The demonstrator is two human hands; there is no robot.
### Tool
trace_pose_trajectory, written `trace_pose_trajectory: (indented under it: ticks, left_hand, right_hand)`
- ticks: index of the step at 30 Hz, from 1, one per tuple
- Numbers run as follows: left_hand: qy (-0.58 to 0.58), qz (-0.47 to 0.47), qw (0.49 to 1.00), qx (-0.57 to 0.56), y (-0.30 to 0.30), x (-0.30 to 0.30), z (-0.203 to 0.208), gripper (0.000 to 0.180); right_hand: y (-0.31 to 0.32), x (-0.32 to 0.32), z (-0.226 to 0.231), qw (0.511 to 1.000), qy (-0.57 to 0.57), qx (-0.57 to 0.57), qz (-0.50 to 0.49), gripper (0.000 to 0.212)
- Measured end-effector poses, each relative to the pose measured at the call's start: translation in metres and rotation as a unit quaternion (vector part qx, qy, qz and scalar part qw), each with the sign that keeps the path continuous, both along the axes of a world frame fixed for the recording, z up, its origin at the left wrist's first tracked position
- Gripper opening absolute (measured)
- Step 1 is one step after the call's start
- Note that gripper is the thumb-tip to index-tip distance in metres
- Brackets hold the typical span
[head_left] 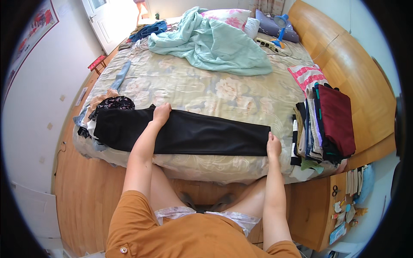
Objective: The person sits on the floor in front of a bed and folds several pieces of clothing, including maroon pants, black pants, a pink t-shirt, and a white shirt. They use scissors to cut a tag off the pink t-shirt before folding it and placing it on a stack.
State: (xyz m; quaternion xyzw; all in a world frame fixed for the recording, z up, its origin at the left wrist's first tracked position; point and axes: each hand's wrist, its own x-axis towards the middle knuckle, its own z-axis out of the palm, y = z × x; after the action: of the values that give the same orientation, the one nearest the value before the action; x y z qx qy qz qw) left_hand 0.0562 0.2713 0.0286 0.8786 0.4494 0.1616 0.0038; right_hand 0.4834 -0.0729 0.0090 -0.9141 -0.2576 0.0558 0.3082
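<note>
A pair of black trousers (206, 135) lies lengthwise across the near side of the bed, one leg laid over the other. My left hand (162, 113) is closed on the far edge of the trousers, left of their middle, with a little cloth bunched beside it. At the right end, my right hand (273, 145) grips the hem, thumb on top. The waist end at the left rests against a heap of loose clothes (112, 103), dark floral and peach pieces among them. Just right of my right hand stands a stack of folded clothes (335, 120) with a dark red piece on top.
The bed (189, 86) has a floral sheet. A pale green quilt (211, 43), pillows (228, 18), a blue desk lamp (281, 28) and a power strip (267, 44) lie on its far part. A wooden headboard (344, 56) and bedside cabinet (312, 210) border the right.
</note>
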Motion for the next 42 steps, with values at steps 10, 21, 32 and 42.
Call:
trace_pose_trajectory:
  ticks: [10,21,32,42]
  left_hand:
    - [-0.177,-0.091,0.977,0.081,-0.057,0.042,-0.003,0.034]
    - [-0.051,-0.142,0.988,0.032,-0.168,0.034,-0.016,0.047]
    - [-0.087,0.050,0.995,0.008,-0.126,-0.025,-0.016,0.049]
    - [-0.050,0.038,0.998,-0.015,-0.070,-0.009,-0.034,0.051]
  right_hand:
    - [0.004,0.003,0.000,0.997,-0.074,-0.030,0.009,0.052]
    - [0.006,-0.015,-0.001,0.991,-0.127,-0.035,-0.009,0.038]
    - [-0.037,0.017,0.045,0.906,0.381,0.152,0.102,0.045]
    - [-0.144,0.035,0.052,0.935,0.288,0.181,0.098,0.033]
